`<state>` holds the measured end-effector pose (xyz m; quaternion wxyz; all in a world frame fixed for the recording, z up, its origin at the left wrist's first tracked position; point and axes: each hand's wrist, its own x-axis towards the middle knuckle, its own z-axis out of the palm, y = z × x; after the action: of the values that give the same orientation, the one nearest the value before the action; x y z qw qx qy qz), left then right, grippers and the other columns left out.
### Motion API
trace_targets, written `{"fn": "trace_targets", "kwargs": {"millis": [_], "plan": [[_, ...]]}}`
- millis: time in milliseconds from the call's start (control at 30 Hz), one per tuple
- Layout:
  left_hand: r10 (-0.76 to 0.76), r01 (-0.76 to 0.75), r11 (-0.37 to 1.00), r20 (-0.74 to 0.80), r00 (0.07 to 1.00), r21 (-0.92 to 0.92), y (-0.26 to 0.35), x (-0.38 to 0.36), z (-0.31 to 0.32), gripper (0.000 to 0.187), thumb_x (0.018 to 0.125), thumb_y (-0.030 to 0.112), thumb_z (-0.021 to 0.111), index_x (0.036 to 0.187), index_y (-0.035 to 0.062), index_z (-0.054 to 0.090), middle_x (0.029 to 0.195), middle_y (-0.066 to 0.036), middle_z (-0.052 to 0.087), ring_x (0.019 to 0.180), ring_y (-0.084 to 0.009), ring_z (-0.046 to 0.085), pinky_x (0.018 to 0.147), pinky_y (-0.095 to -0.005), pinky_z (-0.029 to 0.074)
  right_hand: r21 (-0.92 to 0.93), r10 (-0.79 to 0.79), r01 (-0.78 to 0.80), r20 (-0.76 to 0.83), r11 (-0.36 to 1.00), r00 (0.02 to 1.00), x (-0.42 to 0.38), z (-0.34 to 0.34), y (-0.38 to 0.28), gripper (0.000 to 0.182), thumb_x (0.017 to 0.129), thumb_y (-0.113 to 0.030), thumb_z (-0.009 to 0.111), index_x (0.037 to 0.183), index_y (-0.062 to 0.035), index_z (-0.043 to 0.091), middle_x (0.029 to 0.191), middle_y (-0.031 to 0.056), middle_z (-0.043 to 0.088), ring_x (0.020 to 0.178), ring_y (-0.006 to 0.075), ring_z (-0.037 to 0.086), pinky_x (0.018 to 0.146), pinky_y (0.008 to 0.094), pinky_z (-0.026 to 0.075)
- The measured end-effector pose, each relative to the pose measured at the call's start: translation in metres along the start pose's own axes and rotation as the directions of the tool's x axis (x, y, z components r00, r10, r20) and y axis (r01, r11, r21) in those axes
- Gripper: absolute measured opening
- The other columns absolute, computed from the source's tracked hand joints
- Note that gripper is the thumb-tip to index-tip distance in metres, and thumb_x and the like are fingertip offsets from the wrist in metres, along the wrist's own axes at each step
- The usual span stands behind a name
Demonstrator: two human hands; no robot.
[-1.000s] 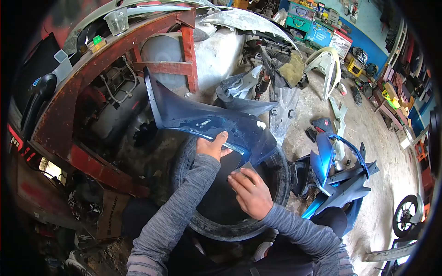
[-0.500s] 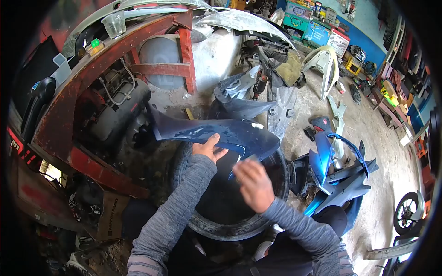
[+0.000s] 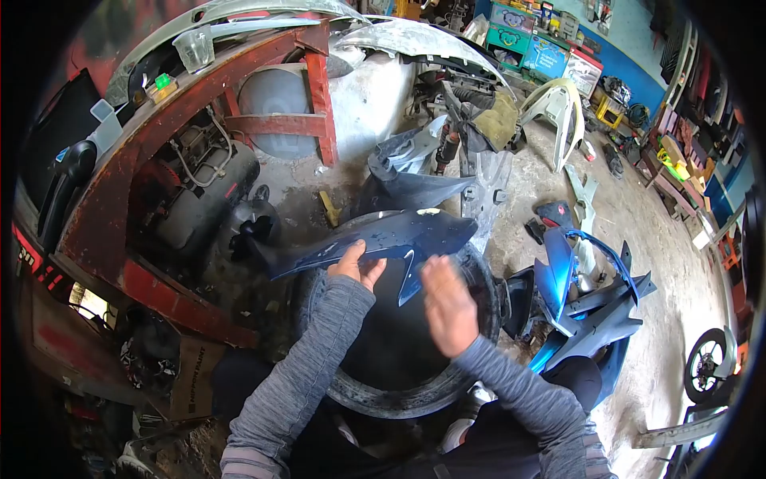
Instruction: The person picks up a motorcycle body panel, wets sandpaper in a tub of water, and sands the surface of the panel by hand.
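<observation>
The left hand (image 3: 357,267) clamps the blue panel (image 3: 381,237) by its near edge, over the far rim of the tyre (image 3: 391,405) — a firm hold there should resist twisting. The blurred right hand (image 3: 449,310) is beside the panel's pointed tab (image 3: 408,285); whether it grips anything, I cannot tell.

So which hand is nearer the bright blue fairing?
Right: the right hand is left of the bright blue fairing, the left hand farther left, holding the dark panel.
</observation>
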<state>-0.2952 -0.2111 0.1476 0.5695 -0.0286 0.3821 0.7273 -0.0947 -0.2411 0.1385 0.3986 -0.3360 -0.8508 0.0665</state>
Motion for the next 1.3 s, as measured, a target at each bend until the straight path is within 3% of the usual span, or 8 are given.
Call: {"fn": "trace_targets", "kwargs": {"millis": [500, 567, 700, 833, 967, 1067, 1233, 1300], "plan": [[0.024, -0.026, 0.999, -0.073, 0.997, -0.026, 0.006, 0.003, 0.007, 0.032, 0.087, 0.005, 0.071, 0.114, -0.0017, 0.056, 0.111, -0.017, 0.058, 0.103, -0.0316, 0.061, 0.078, -0.0424, 0.062, 0.014, 0.006, -0.006, 0.006, 1.0, 1.0, 0.006, -0.001, -0.008, 0.057, 0.079, -0.001, 0.064, 0.135, -0.0006, 0.058, 0.141, 0.0198, 0.054, 0.138, 0.0374, 0.046, 0.116, 0.0507, 0.035], [0.044, -0.046, 0.999, -0.063, 0.997, -0.02, 0.004, 0.006, 0.007, 0.032, 0.087, 0.005, 0.071, 0.114, -0.0017, 0.056, 0.111, -0.017, 0.058, 0.103, -0.0314, 0.061, 0.078, -0.0427, 0.062, 0.061, -0.215, 0.209, 0.116, 0.976, 0.97, -0.002, -0.003, -0.024, 0.057, 0.079, -0.001, 0.062, 0.136, 0.0001, 0.057, 0.142, 0.0205, 0.054, 0.139, 0.0388, 0.044, 0.115, 0.0504, 0.035], [0.03, -0.032, 0.999, -0.093, 0.995, -0.022, 0.006, 0.005, 0.006, 0.031, 0.087, 0.005, 0.071, 0.113, -0.0012, 0.056, 0.112, -0.017, 0.057, 0.104, -0.0311, 0.061, 0.08, -0.0438, 0.062, 0.004, -0.029, 0.029, -0.008, 1.0, 1.0, 0.009, 0.0, -0.001, 0.057, 0.075, 0.002, 0.062, 0.132, 0.0018, 0.059, 0.14, 0.0216, 0.055, 0.138, 0.0411, 0.044, 0.116, 0.0531, 0.034], [0.023, -0.023, 1.0, -0.077, 0.997, -0.004, 0.008, 0.008, 0.007, 0.034, 0.087, 0.006, 0.072, 0.115, -0.0014, 0.055, 0.113, -0.018, 0.056, 0.105, -0.0324, 0.06, 0.08, -0.0442, 0.062, 0.083, -0.237, 0.229, 0.094, 0.97, 0.967, -0.002, 0.0, -0.022, 0.055, 0.078, 0.002, 0.061, 0.132, 0.0023, 0.058, 0.14, 0.0212, 0.055, 0.139, 0.0426, 0.043, 0.114, 0.0529, 0.036], [0.016, -0.019, 1.0, -0.109, 0.994, -0.025, 0.007, 0.003, 0.011, 0.036, 0.087, 0.007, 0.072, 0.117, -0.0019, 0.054, 0.114, -0.019, 0.056, 0.105, -0.0339, 0.06, 0.08, -0.0436, 0.062, -0.005, -0.034, 0.034, -0.017, 0.999, 0.999, 0.008, -0.002, -0.006, 0.055, 0.076, 0.0, 0.064, 0.131, 0.0003, 0.061, 0.141, 0.0186, 0.055, 0.139, 0.04, 0.044, 0.115, 0.0516, 0.036], [0.045, -0.043, 0.999, -0.056, 0.997, 0.026, 0.005, 0.009, 0.009, 0.038, 0.086, 0.007, 0.072, 0.118, -0.0022, 0.054, 0.113, -0.02, 0.056, 0.105, -0.035, 0.06, 0.08, -0.043, 0.062, 0.062, -0.243, 0.238, 0.105, 0.969, 0.964, 0.002, -0.006, -0.029, 0.053, 0.078, 0.001, 0.062, 0.131, 0.0018, 0.06, 0.14, 0.0207, 0.056, 0.137, 0.0412, 0.046, 0.114, 0.0506, 0.037], [0.027, -0.029, 0.999, -0.068, 0.997, -0.019, 0.004, 0.008, 0.008, 0.036, 0.088, 0.008, 0.071, 0.117, -0.0029, 0.054, 0.113, -0.021, 0.056, 0.107, -0.0348, 0.06, 0.08, -0.0427, 0.062, -0.035, -0.002, 0.002, -0.008, 0.999, 1.0, 0.013, -0.009, -0.009, 0.055, 0.077, -0.001, 0.064, 0.131, -0.0008, 0.061, 0.142, 0.0181, 0.054, 0.14, 0.0391, 0.043, 0.116, 0.0515, 0.035], [0.03, -0.03, 1.0, -0.062, 0.998, 0.009, 0.006, 0.008, 0.009, 0.035, 0.088, 0.008, 0.071, 0.117, -0.0032, 0.055, 0.114, -0.021, 0.056, 0.106, -0.0348, 0.06, 0.08, -0.0426, 0.062, 0.039, -0.184, 0.18, 0.12, 0.983, 0.976, 0.007, -0.012, -0.031, 0.052, 0.079, 0.001, 0.062, 0.131, 0.0007, 0.061, 0.142, 0.0202, 0.054, 0.139, 0.0398, 0.043, 0.114, 0.0489, 0.037]]}}
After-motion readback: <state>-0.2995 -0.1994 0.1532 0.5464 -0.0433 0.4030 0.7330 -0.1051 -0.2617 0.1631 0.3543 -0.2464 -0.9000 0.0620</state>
